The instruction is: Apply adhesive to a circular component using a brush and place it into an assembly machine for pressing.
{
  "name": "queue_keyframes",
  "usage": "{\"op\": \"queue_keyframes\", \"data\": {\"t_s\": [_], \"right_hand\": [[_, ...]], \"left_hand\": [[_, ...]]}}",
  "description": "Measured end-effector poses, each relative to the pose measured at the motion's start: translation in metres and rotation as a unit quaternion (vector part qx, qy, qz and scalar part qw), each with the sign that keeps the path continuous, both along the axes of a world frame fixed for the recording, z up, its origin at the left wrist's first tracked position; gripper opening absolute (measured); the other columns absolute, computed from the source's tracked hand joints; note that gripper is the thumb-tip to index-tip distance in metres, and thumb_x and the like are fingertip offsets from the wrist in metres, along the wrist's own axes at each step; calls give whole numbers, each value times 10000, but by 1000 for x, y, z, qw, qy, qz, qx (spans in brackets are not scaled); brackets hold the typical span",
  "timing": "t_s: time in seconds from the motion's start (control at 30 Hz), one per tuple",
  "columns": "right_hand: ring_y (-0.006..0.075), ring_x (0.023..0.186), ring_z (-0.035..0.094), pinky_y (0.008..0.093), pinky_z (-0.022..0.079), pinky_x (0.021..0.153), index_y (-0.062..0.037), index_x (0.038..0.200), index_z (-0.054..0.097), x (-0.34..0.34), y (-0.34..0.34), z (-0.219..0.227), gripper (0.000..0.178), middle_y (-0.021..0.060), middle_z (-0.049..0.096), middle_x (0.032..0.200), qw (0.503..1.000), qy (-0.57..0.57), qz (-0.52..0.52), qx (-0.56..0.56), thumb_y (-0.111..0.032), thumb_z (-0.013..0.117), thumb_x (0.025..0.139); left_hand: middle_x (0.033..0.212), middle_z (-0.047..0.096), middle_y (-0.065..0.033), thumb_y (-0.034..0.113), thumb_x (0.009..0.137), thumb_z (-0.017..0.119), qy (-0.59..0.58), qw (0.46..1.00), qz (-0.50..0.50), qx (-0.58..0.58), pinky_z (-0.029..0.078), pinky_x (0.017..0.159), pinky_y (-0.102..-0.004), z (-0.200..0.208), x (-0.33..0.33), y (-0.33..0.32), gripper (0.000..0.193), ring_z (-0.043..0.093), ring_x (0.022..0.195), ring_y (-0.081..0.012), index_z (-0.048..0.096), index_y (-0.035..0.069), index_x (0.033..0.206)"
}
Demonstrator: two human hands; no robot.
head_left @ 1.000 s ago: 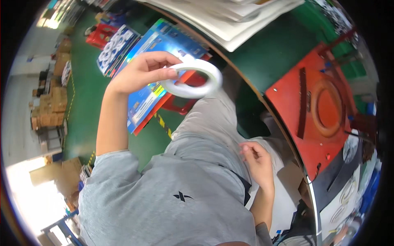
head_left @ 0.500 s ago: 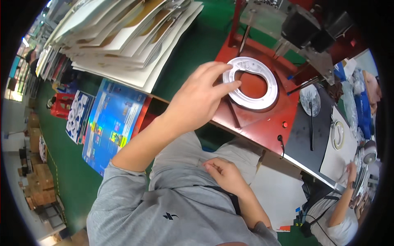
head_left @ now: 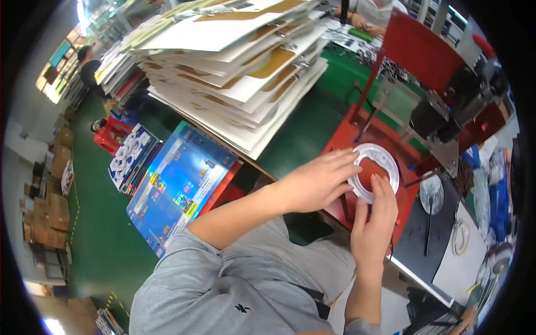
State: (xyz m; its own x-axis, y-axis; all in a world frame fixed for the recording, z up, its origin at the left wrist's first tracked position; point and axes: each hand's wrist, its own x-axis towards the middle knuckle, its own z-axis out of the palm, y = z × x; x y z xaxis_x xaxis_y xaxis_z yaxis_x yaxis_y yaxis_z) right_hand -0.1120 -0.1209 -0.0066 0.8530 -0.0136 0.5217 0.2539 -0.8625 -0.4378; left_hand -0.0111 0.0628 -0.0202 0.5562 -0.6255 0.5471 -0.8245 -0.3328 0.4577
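Presently, the white ring (head_left: pixel 393 167) lies over the red machine base (head_left: pixel 407 199), with the left hand (head_left: pixel 315 183) at its left rim and the right hand (head_left: pixel 374 226) at its near rim; the fingers are partly spread, and whether they pinch or just rest cannot be told. Uneven pressure could tilt it, and the black head (head_left: pixel 430 115), if lowered, could trap the fingers

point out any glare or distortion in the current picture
Head view: pale glare on the glossy blue sheet; head view: fisheye distortion, with black corners; head view: the white ring has a readable outline despite its brightness.
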Motion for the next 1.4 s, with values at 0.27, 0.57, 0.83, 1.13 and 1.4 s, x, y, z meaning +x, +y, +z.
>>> {"op": "queue_keyframes", "data": {"t_s": [0.27,0.57,0.83,1.13,1.4], "right_hand": [[397,1418,543,633,218,1261,-26,1404,616,-49,13,1,511,181,609,1481,991,74,108,-33,-164,762,935],[363,1065,688,427,564,917,-22,1125,711,-79,49,-64,235,143,692,1213,937,103,273,191,-67,759,899],[365,986,719,448,593,838,-60,1149,718,-103,39,-98,173,130,714,1134,923,188,261,212,-130,703,992],[332,968,734,396,598,826,-44,1175,735,-74,36,-69,183,134,729,1089,912,214,275,218,-132,694,1021],[245,1301,632,402,456,1153,18,1544,458,-48,26,-15,554,150,636,1412,743,189,358,533,-33,635,1022]], "left_hand": [[1066,769,-117,-87,845,733,-288,942,88,-151,593,859,-352,148,-2,86,327,744,969,-235,739,36,1148],[1412,641,-316,582,1051,567,-79,812,551,176,439,1168,-476,232,184,222,716,586,1360,-461,535,71,1551],[1220,753,-259,589,1085,484,20,870,468,150,490,1062,-458,228,182,207,676,699,1192,-410,710,2,1332],[1015,777,-129,102,894,713,64,943,328,11,571,785,-302,237,135,169,402,714,867,-158,696,2,1284],[1007,767,-83,-25,758,792,-269,958,86,49,599,734,-347,195,-2,82,363,722,832,-246,779,68,1109]]}}
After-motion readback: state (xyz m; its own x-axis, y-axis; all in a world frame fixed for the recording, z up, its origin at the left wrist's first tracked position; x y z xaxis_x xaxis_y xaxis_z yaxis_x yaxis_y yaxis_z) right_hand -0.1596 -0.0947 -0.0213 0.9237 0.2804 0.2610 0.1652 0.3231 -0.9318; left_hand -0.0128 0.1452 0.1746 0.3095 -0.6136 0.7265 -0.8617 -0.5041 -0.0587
